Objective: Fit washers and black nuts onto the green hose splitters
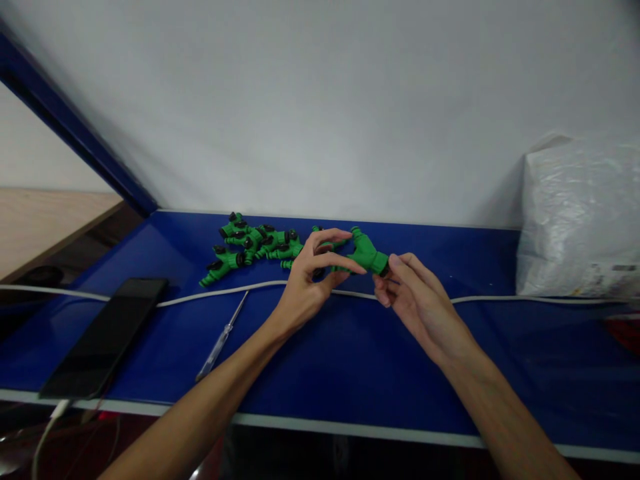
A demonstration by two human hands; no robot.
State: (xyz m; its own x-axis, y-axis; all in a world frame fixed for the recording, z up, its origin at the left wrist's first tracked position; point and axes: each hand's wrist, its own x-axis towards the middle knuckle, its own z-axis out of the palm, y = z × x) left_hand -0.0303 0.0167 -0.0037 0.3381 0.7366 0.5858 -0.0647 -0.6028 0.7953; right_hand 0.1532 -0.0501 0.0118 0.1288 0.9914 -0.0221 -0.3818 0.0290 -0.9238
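Note:
A green Y-shaped hose connector (367, 252) is held up above the blue shelf, between both hands. My left hand (307, 277) has its curved fingers and thumb about the connector's branches on the left side; the exact contact is partly hidden. My right hand (425, 303) pinches the connector's black-ringed end between thumb and fingers. Behind and left of my left hand lies a pile of similar green connectors (257, 241) with black parts. One of them, a connector (223, 262), lies at the near left of the pile. More green pieces show behind my left hand, partly covered.
A clear-handled screwdriver (217, 350) lies left of my left forearm. Farther left is a black phone (105, 340) with a cable plugged in. A white cable (200, 297) runs across the blue shelf (350, 367). A plastic-wrapped package (580, 220) stands at right, against the wall.

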